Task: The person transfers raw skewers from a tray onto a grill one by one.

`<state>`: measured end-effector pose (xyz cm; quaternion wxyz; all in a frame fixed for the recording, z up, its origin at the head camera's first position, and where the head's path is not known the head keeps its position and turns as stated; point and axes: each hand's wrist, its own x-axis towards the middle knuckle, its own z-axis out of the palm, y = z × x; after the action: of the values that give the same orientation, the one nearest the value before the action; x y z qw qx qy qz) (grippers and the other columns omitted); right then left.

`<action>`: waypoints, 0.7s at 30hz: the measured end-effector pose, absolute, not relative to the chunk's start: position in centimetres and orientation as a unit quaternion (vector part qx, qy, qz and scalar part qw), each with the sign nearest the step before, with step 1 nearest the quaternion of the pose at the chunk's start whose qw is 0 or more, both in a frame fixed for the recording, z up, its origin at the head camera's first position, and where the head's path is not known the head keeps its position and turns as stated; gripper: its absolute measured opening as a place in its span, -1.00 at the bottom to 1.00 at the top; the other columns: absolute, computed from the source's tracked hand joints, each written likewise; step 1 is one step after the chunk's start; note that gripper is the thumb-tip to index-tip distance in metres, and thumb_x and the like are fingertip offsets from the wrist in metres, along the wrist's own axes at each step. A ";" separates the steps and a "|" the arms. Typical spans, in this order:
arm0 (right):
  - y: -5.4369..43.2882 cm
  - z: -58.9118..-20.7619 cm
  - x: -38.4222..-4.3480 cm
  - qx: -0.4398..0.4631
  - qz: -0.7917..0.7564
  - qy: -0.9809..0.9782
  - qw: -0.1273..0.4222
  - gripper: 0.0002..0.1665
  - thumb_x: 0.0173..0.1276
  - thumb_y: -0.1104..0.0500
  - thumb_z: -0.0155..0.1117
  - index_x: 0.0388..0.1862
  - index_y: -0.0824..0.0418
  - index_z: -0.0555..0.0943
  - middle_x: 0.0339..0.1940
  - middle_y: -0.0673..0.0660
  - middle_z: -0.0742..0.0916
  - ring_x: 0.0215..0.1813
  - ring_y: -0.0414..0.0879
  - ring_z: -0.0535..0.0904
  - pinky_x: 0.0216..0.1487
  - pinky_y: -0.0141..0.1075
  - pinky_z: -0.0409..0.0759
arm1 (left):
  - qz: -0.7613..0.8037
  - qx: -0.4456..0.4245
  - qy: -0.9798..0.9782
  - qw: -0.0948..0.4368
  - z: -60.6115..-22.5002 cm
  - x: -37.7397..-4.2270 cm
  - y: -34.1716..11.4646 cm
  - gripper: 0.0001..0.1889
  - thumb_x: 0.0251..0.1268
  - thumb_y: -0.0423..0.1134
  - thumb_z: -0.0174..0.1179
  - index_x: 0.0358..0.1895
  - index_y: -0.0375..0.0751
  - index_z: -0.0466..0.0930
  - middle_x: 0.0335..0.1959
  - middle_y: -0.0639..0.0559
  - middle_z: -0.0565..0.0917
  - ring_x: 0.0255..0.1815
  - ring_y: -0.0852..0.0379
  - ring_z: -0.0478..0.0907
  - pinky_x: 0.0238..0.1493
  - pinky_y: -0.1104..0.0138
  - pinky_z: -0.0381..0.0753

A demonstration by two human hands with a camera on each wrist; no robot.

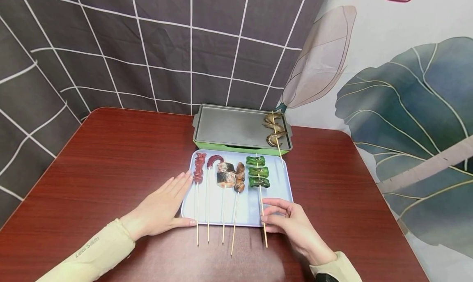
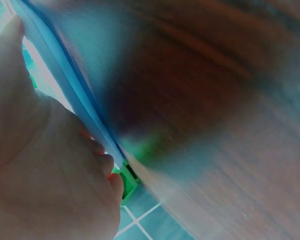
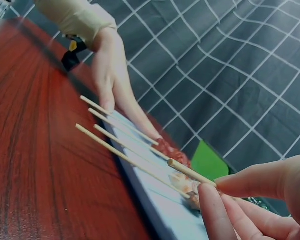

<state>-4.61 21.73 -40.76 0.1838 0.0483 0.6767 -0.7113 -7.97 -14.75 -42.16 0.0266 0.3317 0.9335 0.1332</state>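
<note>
My right hand [image 1: 290,221] pinches the wooden stick of a green pepper skewer [image 1: 258,172], whose rolled green pieces are above the right part of a pale blue tray [image 1: 278,187]. In the right wrist view, thumb and fingers grip that stick [image 3: 189,172] near its end. With fingers stretched out, my left hand [image 1: 159,208] rests along the tray's left edge. Left to right on the tray lie a red meat skewer [image 1: 199,167], a tentacle skewer [image 1: 214,160], a fish skewer [image 1: 226,177] and a brown skewer [image 1: 239,179], possibly mushroom. Their sticks overhang the front edge.
Behind the tray stands a grill with a grey plate [image 1: 229,126] and green base. A shrimp skewer [image 1: 273,128] lies on its right end, its stick reaching over the tray. Under everything is a reddish wooden table [image 1: 129,150], backed by a dark checked cloth [image 1: 166,48].
</note>
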 end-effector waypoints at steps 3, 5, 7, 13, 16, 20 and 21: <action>21.8 -40.4 -4.5 0.036 -0.707 0.684 0.179 -0.36 0.23 0.46 0.37 0.28 0.61 0.44 -0.26 0.18 0.70 -0.28 -0.11 0.70 -0.19 -0.12 0.77 | 0.132 0.332 0.934 0.025 -42.2 -8.0 -14.7 0.12 0.34 0.46 0.05 0.54 -0.55 0.08 0.57 -0.37 0.15 0.58 -0.24 0.06 0.55 -0.04 0.08; 21.8 -40.1 -4.5 0.026 -0.702 0.689 0.176 -0.37 0.23 0.45 0.37 0.28 0.62 0.44 -0.26 0.19 0.70 -0.29 -0.11 0.70 -0.19 -0.11 0.77 | 0.131 0.332 0.934 0.024 -42.2 -7.9 -14.8 0.12 0.34 0.46 0.05 0.54 -0.55 0.09 0.56 -0.37 0.15 0.58 -0.24 0.06 0.54 -0.04 0.08; 21.9 -39.8 -4.5 0.016 -0.698 0.695 0.172 -0.37 0.23 0.46 0.36 0.28 0.62 0.44 -0.26 0.20 0.69 -0.29 -0.11 0.70 -0.19 -0.10 0.77 | 0.132 0.332 0.934 0.025 -42.2 -7.9 -14.7 0.13 0.34 0.46 0.05 0.54 -0.55 0.09 0.56 -0.37 0.15 0.59 -0.24 0.05 0.55 -0.04 0.07; 22.1 -38.6 -5.2 -0.007 -0.673 0.723 0.155 -0.37 0.21 0.48 0.35 0.29 0.59 0.47 -0.27 0.22 0.70 -0.33 -0.13 0.72 -0.19 -0.09 0.77 | 0.132 0.332 0.934 0.022 -42.4 -8.0 -14.7 0.13 0.32 0.46 0.08 0.54 -0.55 0.09 0.57 -0.37 0.15 0.59 -0.24 0.04 0.55 -0.04 0.06; 22.2 -38.0 -6.0 -0.016 -0.664 0.734 0.140 -0.37 0.21 0.49 0.36 0.28 0.60 0.47 -0.27 0.25 0.71 -0.32 -0.11 0.74 -0.18 -0.07 0.77 | 0.131 0.335 0.933 0.019 -42.3 -8.0 -14.7 0.13 0.33 0.46 0.07 0.53 -0.55 0.10 0.56 -0.37 0.16 0.58 -0.25 0.06 0.54 -0.04 0.09; 22.3 -37.1 -7.5 -0.023 -0.650 0.750 0.118 -0.41 0.21 0.51 0.35 0.26 0.57 0.51 -0.27 0.28 0.71 -0.33 -0.08 0.74 -0.19 -0.06 0.77 | 0.127 0.335 0.933 0.019 -42.1 -7.9 -14.7 0.12 0.33 0.45 0.07 0.53 -0.55 0.10 0.56 -0.37 0.16 0.58 -0.25 0.06 0.54 -0.03 0.09; 22.4 -36.8 -8.0 -0.022 -0.647 0.753 0.114 -0.42 0.21 0.51 0.35 0.25 0.54 0.52 -0.27 0.28 0.72 -0.34 -0.07 0.74 -0.19 -0.06 0.77 | 0.127 0.335 0.933 0.020 -42.1 -7.9 -14.7 0.12 0.33 0.45 0.07 0.53 -0.55 0.10 0.56 -0.37 0.17 0.58 -0.25 0.06 0.54 -0.03 0.09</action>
<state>-8.01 22.39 -36.83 0.1143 -0.0221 0.7533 -0.6473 -7.92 -14.69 -42.10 0.0196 0.3351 0.9333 0.1274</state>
